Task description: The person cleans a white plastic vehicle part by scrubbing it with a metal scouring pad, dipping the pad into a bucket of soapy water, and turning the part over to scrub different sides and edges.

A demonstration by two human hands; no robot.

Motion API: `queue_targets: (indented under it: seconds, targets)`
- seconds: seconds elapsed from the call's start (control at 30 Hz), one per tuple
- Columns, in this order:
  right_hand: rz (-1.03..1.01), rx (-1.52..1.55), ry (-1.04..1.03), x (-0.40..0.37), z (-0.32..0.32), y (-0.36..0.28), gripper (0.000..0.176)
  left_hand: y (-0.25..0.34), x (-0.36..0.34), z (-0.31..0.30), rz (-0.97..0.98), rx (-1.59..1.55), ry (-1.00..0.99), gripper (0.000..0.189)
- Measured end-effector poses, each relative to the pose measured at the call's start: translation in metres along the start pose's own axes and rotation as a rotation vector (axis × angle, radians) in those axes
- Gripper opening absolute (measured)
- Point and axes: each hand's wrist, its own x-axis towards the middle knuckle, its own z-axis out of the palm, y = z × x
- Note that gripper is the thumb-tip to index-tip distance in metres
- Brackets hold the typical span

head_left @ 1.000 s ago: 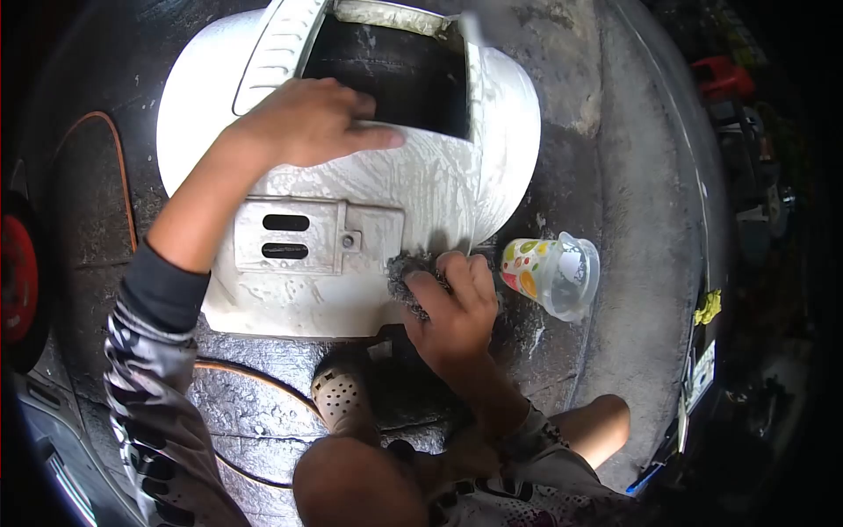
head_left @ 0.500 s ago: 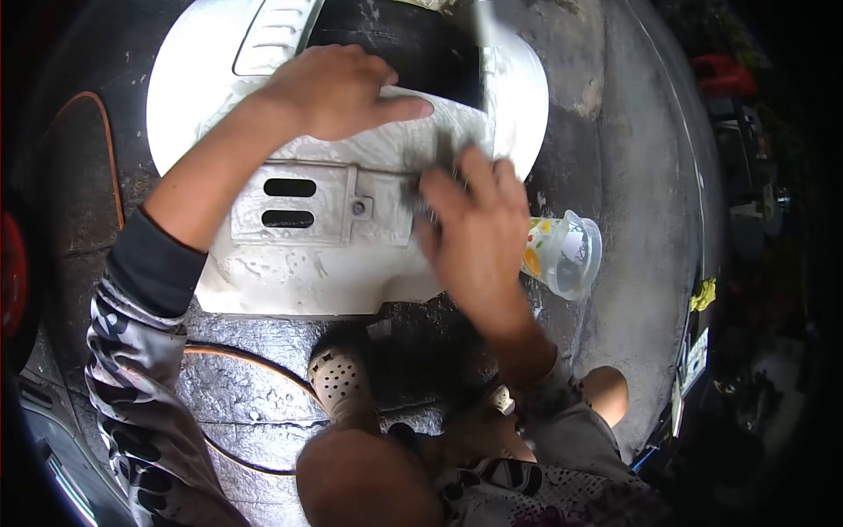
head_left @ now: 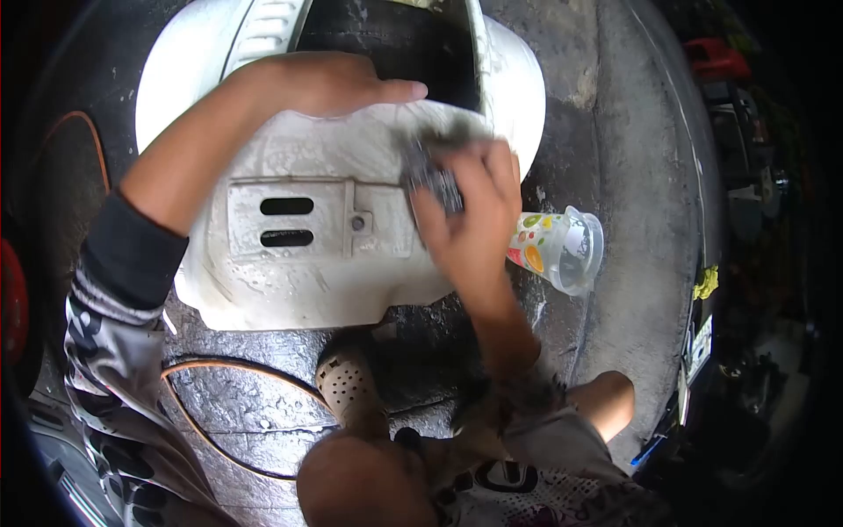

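Note:
A white moulded panel [head_left: 307, 290], wet and streaked, lies below me, with two oblong slots and a large dark opening near the top. Over the lower edge of that opening rests my left hand [head_left: 329, 83], its fingers curled around the edge and its thumb pointing right. My right hand [head_left: 479, 198] grips a dark, blurred pad [head_left: 430, 180] against the panel's right part. Just right of that hand, a clear plastic cup [head_left: 558, 250] with fruit prints lies on its side.
An orange hose [head_left: 250, 369] curves over the wet dark floor [head_left: 237, 413]. Below the panel is a foot in a beige clog [head_left: 347, 382]. At the far right are a red object [head_left: 716, 60], a yellow crumpled piece [head_left: 705, 283] and dark clutter.
The panel's lower part appears slightly lower and further left. My right hand has shifted a little left, and the dark pad shows more clearly. My left hand lies flatter along the edge.

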Motion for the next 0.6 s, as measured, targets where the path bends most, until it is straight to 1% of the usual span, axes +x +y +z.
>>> queue_targets:
  seconds: [0.03, 0.1, 0.17, 0.23, 0.3, 0.37, 0.43, 0.47, 0.5, 0.57, 0.6]
  targets:
    - [-0.007, 0.004, 0.011, -0.012, -0.001, -0.003, 0.035, -0.005, 0.008, 0.000, -0.002, 0.009, 0.010, 0.100]
    - [0.028, 0.019, 0.122, -0.035, -0.002, -0.006, 0.039, -0.015, 0.017, 0.006, 0.067, 0.043, 0.101, 0.101]
    - [0.020, 0.011, 0.125, -0.038, 0.002, -0.004, 0.038, -0.008, 0.010, 0.002, 0.077, 0.022, 0.064, 0.102]
    - [0.022, -0.003, 0.145, -0.040, 0.005, -0.002, 0.038, 0.001, 0.004, -0.002, -0.009, -0.010, -0.047, 0.103]
    - [-0.005, 0.027, 0.169, -0.039, 0.006, 0.001, 0.045, -0.001, 0.006, -0.003, -0.006, 0.010, -0.024, 0.100]
    - [-0.002, 0.032, 0.176, -0.042, 0.006, 0.003, 0.045, -0.011, 0.012, -0.003, 0.003, 0.030, 0.001, 0.098]
    - [-0.005, 0.037, 0.189, -0.048, 0.005, 0.003, 0.046, -0.028, 0.023, -0.005, 0.167, -1.005, 0.090, 0.091]
    - [0.008, 0.062, 0.184, -0.055, 0.004, 0.001, 0.048, -0.024, 0.019, -0.011, 0.196, -1.111, 0.094, 0.088]
    - [0.021, 0.086, 0.176, -0.063, 0.002, -0.001, 0.049, -0.021, 0.017, -0.013, 0.203, -1.103, 0.097, 0.088]
    - [0.021, 0.079, 0.154, -0.085, -0.001, -0.003, 0.052, -0.018, 0.017, -0.009, 0.147, -1.080, 0.052, 0.090]
    - [-0.001, 0.057, 0.099, -0.093, -0.002, -0.004, 0.053, -0.019, 0.016, -0.010, 0.148, -1.078, 0.057, 0.090]
